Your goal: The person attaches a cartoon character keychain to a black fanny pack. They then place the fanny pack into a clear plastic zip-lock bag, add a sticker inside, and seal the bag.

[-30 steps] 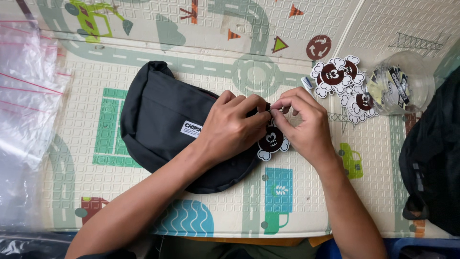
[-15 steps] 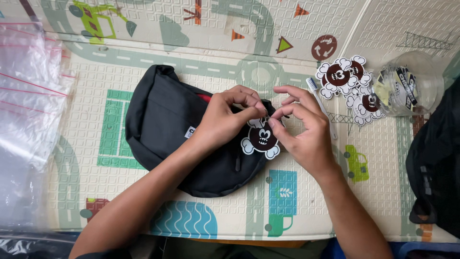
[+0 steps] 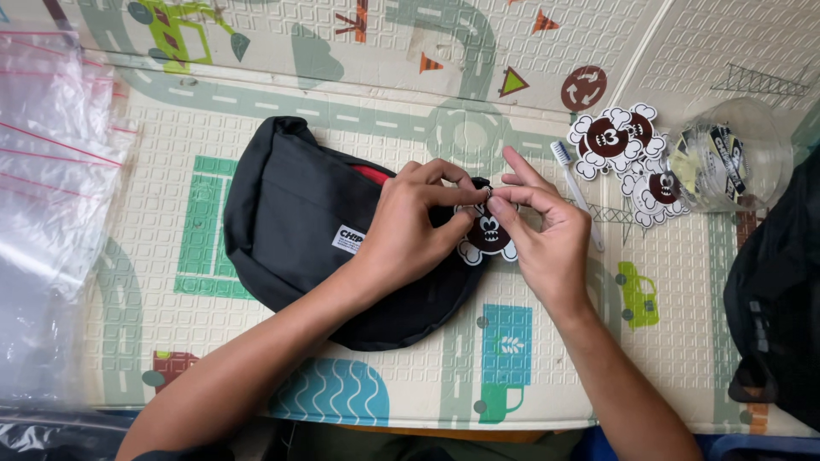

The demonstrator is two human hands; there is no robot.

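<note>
Spreading under everything is a play mat (image 3: 256,341) printed with roads and little buildings, and on it lies a black waist bag (image 3: 295,230) with a white label on its front. Clear plastic bags with red seal strips (image 3: 51,171) are heaped along the left side, and something dark sits at the far right edge (image 3: 777,299).

My left hand (image 3: 410,230) rests on the right part of the bag, fingers curled, thumb and forefinger pinched shut at the bag's right end. My right hand (image 3: 542,235) meets it there, its thumb and forefinger pinched on the same small spot while the other fingers fan out loosely. Just below that pinch hangs a dark cartoon-face tag with a white scalloped edge (image 3: 489,235), lying against the bag's right end.

More such tags (image 3: 619,145) are stacked to the upper right, beside a clear plastic cup (image 3: 726,158). A toothbrush (image 3: 574,183) lies between them and my right hand.
</note>
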